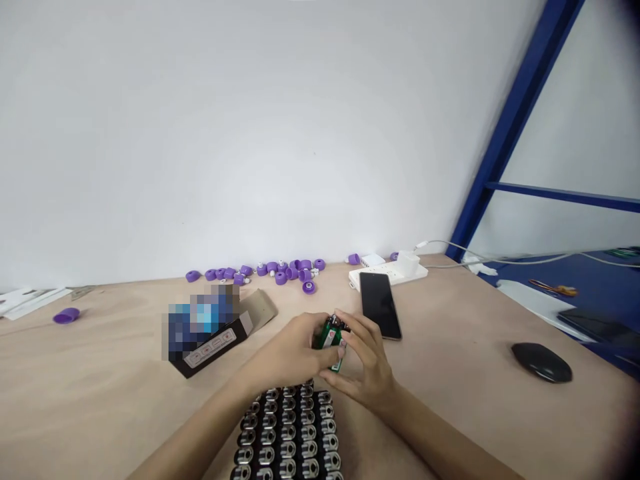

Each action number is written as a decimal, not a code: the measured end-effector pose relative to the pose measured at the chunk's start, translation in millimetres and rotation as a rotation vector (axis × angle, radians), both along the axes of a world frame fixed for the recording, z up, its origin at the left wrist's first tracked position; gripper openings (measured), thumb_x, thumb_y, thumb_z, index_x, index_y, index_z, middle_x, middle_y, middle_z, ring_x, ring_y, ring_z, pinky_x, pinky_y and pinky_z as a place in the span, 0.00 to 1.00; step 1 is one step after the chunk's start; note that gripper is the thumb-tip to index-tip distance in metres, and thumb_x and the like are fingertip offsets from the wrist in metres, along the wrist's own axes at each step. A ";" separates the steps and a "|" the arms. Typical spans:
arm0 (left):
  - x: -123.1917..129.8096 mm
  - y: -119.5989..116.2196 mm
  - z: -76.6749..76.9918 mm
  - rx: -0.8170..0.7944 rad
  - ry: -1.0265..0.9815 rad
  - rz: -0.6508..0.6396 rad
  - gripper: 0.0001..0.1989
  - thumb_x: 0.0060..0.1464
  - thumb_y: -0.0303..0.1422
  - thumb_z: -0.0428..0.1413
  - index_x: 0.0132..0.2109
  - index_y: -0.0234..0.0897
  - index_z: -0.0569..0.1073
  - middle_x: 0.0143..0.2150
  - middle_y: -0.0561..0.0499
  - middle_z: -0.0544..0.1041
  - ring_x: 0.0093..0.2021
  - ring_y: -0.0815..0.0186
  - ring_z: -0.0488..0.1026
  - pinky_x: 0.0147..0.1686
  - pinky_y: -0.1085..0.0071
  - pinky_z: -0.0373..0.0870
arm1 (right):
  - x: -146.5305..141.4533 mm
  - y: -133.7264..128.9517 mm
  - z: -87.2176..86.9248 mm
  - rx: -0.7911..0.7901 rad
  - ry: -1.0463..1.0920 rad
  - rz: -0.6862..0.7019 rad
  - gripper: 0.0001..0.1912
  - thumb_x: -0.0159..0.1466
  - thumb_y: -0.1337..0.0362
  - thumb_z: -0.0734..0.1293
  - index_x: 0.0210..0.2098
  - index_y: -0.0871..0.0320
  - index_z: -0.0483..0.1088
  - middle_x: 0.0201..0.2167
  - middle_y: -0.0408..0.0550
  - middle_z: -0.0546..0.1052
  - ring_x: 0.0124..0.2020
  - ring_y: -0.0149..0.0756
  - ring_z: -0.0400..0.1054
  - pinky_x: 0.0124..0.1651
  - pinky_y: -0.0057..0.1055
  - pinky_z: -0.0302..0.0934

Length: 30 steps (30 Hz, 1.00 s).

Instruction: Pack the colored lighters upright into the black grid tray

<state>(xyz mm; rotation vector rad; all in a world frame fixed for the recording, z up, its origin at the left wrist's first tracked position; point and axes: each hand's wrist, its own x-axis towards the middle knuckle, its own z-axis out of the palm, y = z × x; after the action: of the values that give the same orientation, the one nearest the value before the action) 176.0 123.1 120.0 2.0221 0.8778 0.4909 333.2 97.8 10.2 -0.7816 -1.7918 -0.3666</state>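
1. Setting: white wall (pixel 250 133) behind a pale wooden worktop (pixel 450 407). A blue metal frame (pixel 515 120) rises at the far right, beside a lower blue surface (pixel 530 270).
2. Held item: a small green object (pixel 327 335) with a white label and a dark top, held in the air above the worktop at about the centre of the view. Its exact kind cannot be determined, as the fingers cover much of it.
3. Left hand (pixel 285 353): mostly closed, fingers reaching across the object from the left side and touching it.
4. Right hand (pixel 365 363): curled, fingertips (pixel 345 321) on the upper end of the object, thumb side lower down. The two hands meet around it; the grip appears chosen to steady the object from both sides.
5. Directly below the hands: close rows of small black-and-silver parts (pixel 287 433), packed together, apparently for orderly access.
6. Left of the hands: a black box (pixel 215 350) with a blurred front, its tan flap (pixel 260 310) open.
7. Far edge: a scattered group of purple caps (pixel 273 267), with one more purple cap (pixel 67 315) lying apart at left.
8. Right of the hands: a black phone (pixel 380 305), a white power strip (pixel 387 280) and a black mouse (pixel 541 362).
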 end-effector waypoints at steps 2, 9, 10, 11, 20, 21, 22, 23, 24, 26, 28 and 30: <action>2.1 1.0 -1.5 0.027 0.011 0.021 0.07 0.52 0.25 0.53 0.34 0.36 0.76 0.24 0.56 0.72 0.25 0.66 0.66 0.25 0.72 0.60 | -1.0 2.5 -4.8 0.000 0.021 0.029 0.38 0.63 0.62 0.71 0.65 0.52 0.47 0.61 0.64 0.63 0.60 0.54 0.62 0.52 0.56 0.66; -2.1 4.6 -11.2 0.053 -0.002 0.048 0.07 0.52 0.26 0.52 0.34 0.37 0.75 0.29 0.53 0.74 0.32 0.62 0.70 0.31 0.70 0.64 | -2.0 1.8 -12.0 -0.179 0.232 0.074 0.41 0.61 0.50 0.70 0.66 0.50 0.47 0.63 0.62 0.58 0.64 0.58 0.56 0.56 0.57 0.63; -1.8 6.0 -12.9 0.056 -0.003 0.036 0.07 0.52 0.26 0.52 0.33 0.37 0.75 0.29 0.53 0.74 0.32 0.62 0.70 0.31 0.70 0.64 | -2.3 1.8 -10.1 -0.227 0.287 0.071 0.37 0.63 0.51 0.68 0.65 0.52 0.48 0.61 0.61 0.59 0.62 0.57 0.58 0.55 0.54 0.65; -1.4 7.3 -14.4 0.059 -0.001 0.020 0.07 0.52 0.25 0.52 0.31 0.37 0.74 0.28 0.53 0.74 0.31 0.62 0.69 0.31 0.70 0.64 | -2.5 1.8 -7.7 -0.278 0.330 0.066 0.32 0.65 0.54 0.66 0.63 0.53 0.52 0.59 0.61 0.62 0.59 0.54 0.61 0.52 0.51 0.66; -4.7 8.2 -21.5 0.217 0.126 0.057 0.08 0.60 0.27 0.47 0.36 0.38 0.70 0.33 0.52 0.78 0.36 0.61 0.74 0.35 0.69 0.65 | 6.8 -13.1 -0.2 -0.460 0.439 0.025 0.01 0.65 0.66 0.65 0.36 0.56 0.68 0.28 0.44 0.72 0.28 0.33 0.65 0.32 0.30 0.63; -5.7 7.4 -22.0 0.243 0.156 0.080 0.08 0.61 0.26 0.45 0.38 0.38 0.69 0.35 0.50 0.78 0.38 0.61 0.74 0.37 0.68 0.66 | 8.7 -16.8 -1.1 -0.494 0.445 0.034 0.02 0.65 0.66 0.65 0.35 0.56 0.68 0.27 0.42 0.71 0.27 0.32 0.66 0.31 0.29 0.63; -6.4 6.3 -22.6 0.267 0.194 0.096 0.08 0.61 0.26 0.44 0.38 0.39 0.67 0.36 0.49 0.78 0.39 0.60 0.75 0.37 0.67 0.65 | 10.3 -20.2 -1.5 -0.534 0.443 0.054 0.03 0.65 0.66 0.65 0.34 0.56 0.69 0.26 0.41 0.72 0.26 0.31 0.66 0.30 0.27 0.63; -6.8 5.1 -23.4 0.285 0.242 0.104 0.08 0.61 0.25 0.44 0.38 0.39 0.66 0.36 0.48 0.78 0.38 0.58 0.75 0.37 0.66 0.65 | 11.5 -23.2 -1.6 -0.580 0.436 0.084 0.03 0.65 0.66 0.66 0.33 0.56 0.69 0.25 0.41 0.72 0.25 0.31 0.67 0.30 0.26 0.63; -6.9 3.8 -24.4 0.301 0.297 0.109 0.08 0.60 0.24 0.44 0.37 0.39 0.65 0.35 0.47 0.77 0.38 0.56 0.74 0.35 0.65 0.64 | 12.1 -25.4 -1.1 -0.627 0.426 0.122 0.03 0.64 0.66 0.67 0.33 0.56 0.70 0.25 0.41 0.73 0.26 0.31 0.68 0.30 0.25 0.64; -6.0 1.3 -27.4 0.323 0.406 0.112 0.08 0.57 0.22 0.44 0.35 0.40 0.63 0.32 0.46 0.76 0.34 0.54 0.73 0.32 0.64 0.62 | 11.5 -27.8 0.6 -0.720 0.399 0.204 0.02 0.63 0.66 0.67 0.33 0.57 0.70 0.25 0.41 0.74 0.26 0.30 0.69 0.31 0.25 0.63; -4.8 -0.2 -31.6 0.326 0.482 0.113 0.08 0.55 0.21 0.44 0.35 0.40 0.62 0.31 0.45 0.76 0.33 0.53 0.73 0.31 0.64 0.60 | 9.3 -28.4 2.2 -0.791 0.360 0.276 0.03 0.63 0.66 0.66 0.32 0.57 0.70 0.23 0.40 0.72 0.24 0.29 0.68 0.30 0.24 0.62; -4.1 -0.4 -36.0 0.319 0.517 0.111 0.09 0.55 0.20 0.44 0.36 0.40 0.61 0.33 0.46 0.77 0.34 0.54 0.74 0.32 0.64 0.61 | 6.8 -28.6 1.8 -0.823 0.319 0.319 0.05 0.64 0.66 0.66 0.31 0.57 0.69 0.22 0.39 0.71 0.23 0.29 0.66 0.29 0.24 0.60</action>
<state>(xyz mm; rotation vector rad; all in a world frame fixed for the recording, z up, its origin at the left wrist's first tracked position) 172.0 122.6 83.9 2.4560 1.2911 0.1693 340.0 69.2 11.9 -1.0126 -1.7004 0.7176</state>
